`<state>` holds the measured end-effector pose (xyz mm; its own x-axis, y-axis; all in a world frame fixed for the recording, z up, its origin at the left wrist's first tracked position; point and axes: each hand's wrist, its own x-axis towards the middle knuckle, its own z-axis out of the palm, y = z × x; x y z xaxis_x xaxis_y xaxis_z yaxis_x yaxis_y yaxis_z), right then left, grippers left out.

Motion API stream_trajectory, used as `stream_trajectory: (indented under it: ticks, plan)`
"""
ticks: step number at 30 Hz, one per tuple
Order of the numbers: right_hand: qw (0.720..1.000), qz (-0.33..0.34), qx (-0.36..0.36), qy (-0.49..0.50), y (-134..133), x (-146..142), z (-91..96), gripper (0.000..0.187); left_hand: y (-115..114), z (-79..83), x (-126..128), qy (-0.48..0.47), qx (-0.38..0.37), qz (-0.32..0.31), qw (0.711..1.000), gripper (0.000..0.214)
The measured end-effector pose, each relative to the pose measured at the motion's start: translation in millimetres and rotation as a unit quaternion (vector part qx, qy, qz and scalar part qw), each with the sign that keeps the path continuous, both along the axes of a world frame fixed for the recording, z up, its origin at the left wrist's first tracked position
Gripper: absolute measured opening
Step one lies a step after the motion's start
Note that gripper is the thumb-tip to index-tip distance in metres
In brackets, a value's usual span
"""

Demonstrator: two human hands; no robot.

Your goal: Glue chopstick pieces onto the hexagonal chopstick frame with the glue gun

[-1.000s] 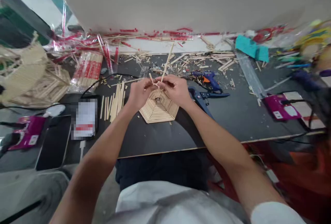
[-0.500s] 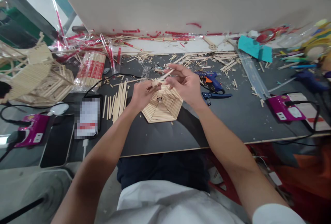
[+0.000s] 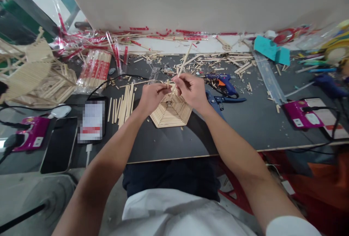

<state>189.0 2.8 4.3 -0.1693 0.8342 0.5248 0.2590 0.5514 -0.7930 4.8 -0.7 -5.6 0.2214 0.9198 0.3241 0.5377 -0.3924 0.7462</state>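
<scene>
My right hand [image 3: 192,90] pinches a long thin wooden stick [image 3: 185,58], which slants up and away toward the back of the table. Close beside it, my left hand [image 3: 153,98] is closed, its fingertips on a short wooden stick piece [image 3: 168,83] that is partly hidden. Both hands are over the far side of a hexagonal panel [image 3: 171,119] built from rings of wooden sticks, with a small opening at its centre. Left of the panel lies a row of loose wooden sticks [image 3: 125,103].
A blue glue gun [image 3: 225,83] and blue-handled cutters [image 3: 229,99] lie to the right. Stick offcuts litter the back. Phones [image 3: 59,145], purple power sockets [image 3: 302,114], bundled sticks [image 3: 94,69] and a stick-built model [image 3: 40,72] stand around the sides.
The long stick has swung from low and slanted between my hands to pointing steeply away. My right hand's fingers have drawn together and lower around it. My left hand stays nearly in place.
</scene>
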Motion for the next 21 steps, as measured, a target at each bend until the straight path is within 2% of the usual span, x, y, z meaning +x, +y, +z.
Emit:
stream_trajectory:
  ticks: [9, 13, 15, 17, 19, 21]
  plan:
    - [0.996, -0.002, 0.057, -0.063, 0, -4, -2.6, 0.033, -1, -4.2, 0, -0.018, 0.027, -0.024, 0.999, 0.022]
    - [0.997, 0.006, 0.027, -0.07, 0, -6, -8.2, 0.037, 1, -4.5, -1, 0.023, 0.046, -0.023, 0.998, 0.022]
    - [0.999, -0.016, 0.012, -0.048, -1, -7, -7.4, 0.039, 1, -3.0, -1, 0.039, 0.043, -0.016, 0.998, 0.021]
    - [0.998, -0.056, 0.02, -0.009, -6, -8, 0.2, 0.039, 0, -0.7, -1, 0.041, 0.037, -0.006, 0.998, 0.019]
    - [0.996, -0.075, 0.04, 0.018, -18, -10, 16.0, 0.035, -1, 1.4, 0, 0.037, 0.029, -0.001, 0.999, 0.018]
    - [0.997, -0.037, 0.058, 0.028, -40, -12, 37.8, 0.029, -1, 2.7, 1, 0.026, 0.013, -0.002, 1.0, 0.019]
